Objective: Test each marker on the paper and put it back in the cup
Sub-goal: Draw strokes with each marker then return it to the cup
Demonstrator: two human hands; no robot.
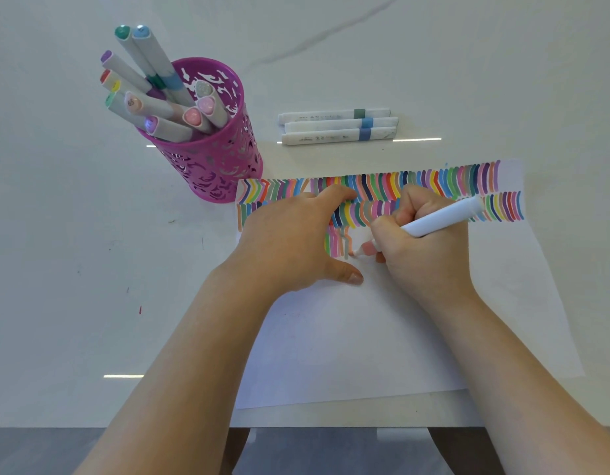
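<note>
Three capped markers [338, 126] lay side by side on the table [91, 234] beyond the paper [365, 337], well apart from the pink cup [221, 166]. The cup stood at the sheet's far left corner with roughly a dozen markers [152, 97] leaning in it.

Left hand [290, 241]: fingers straight and spread, palm down, pressing the sheet flat just left of the working spot.

Right hand [423, 255]: fingers curled tightly round the marker in use [440, 217], barrel angled up and to the right, pale pink nib touching the paper at the right end of a short third row of strokes [336, 243]. Two full rows of coloured strokes ran above it. Where this marker's cap was, I could not tell.

Judgement: step in hand was the test stroke for the pink marker.

To do it well:
- Keep the left hand weighting the sheet so it does not drag with the nib.
- Draw one short stroke parallel to its neighbours, just beside the last and not over it, so the colour reads alone.
- Pale ink may be faint, so hold even pressure for the whole stroke.
- Lift clean, recap, then return it to the cup.

Risk: the heel of the right hand sat near the row being drawn, and wet ink there could smear.
</note>
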